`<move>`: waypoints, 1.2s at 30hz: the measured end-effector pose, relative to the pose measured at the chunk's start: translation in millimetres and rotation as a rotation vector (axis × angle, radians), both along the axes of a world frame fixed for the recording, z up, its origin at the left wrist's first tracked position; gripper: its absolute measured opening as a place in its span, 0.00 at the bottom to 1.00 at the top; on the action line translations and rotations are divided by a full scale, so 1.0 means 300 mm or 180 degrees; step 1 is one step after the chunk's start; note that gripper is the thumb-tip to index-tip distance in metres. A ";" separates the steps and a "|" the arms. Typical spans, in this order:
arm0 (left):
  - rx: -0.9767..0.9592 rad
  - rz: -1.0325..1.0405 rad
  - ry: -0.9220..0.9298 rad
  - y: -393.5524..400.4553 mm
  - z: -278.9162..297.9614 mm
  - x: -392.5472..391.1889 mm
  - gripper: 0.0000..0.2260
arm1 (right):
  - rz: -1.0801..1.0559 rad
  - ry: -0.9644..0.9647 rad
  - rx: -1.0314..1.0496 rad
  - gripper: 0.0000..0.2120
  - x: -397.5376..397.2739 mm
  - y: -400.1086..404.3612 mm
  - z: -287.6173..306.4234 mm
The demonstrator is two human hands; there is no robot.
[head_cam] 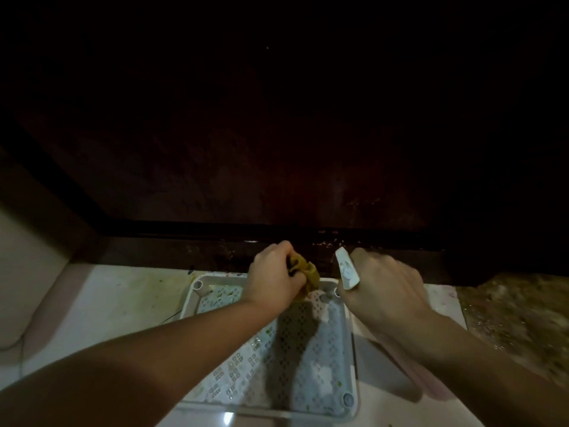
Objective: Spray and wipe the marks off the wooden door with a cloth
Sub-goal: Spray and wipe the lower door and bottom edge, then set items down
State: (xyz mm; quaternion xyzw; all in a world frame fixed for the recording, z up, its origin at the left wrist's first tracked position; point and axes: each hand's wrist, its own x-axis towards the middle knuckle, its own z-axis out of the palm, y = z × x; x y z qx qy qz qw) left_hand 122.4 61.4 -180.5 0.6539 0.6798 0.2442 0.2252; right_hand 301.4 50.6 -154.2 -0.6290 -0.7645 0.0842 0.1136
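The dark wooden door (277,134) fills the upper view, with pale smears and specks near its bottom right. My left hand (274,277) is closed around a bunched mustard-yellow cloth (306,272), held low, just in front of the door's bottom edge. My right hand (385,288) grips a white spray bottle, and only its nozzle head (347,271) shows, pointing up and left toward the door's base. Both hands hover over the far end of a white tray. The bottle's body is hidden by my hand.
A white perforated plastic tray (351,349) lies on the pale tiled floor (107,303) under my forearms. A dark threshold strip (184,251) runs along the door's foot. Speckled brown stone flooring (517,318) lies at the right. A thin cord (21,343) trails at the left.
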 end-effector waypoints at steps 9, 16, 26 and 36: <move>0.0178 0.0542 -0.0501 0.040 0.096 -0.022 0.05 | 0.0216 -0.0490 0.0434 0.09 -0.026 -0.017 0.009; 0.0188 0.0617 -0.0559 0.047 0.102 -0.023 0.05 | 0.0173 -0.0121 0.0408 0.10 0.000 -0.026 0.024; 0.0187 0.0791 -0.0504 0.042 0.106 -0.060 0.06 | 0.0280 -0.0254 0.0759 0.10 -0.023 -0.054 0.060; 0.0103 0.0907 -0.0432 0.039 0.123 -0.088 0.05 | 0.0632 -0.0133 0.0343 0.10 -0.047 -0.049 0.009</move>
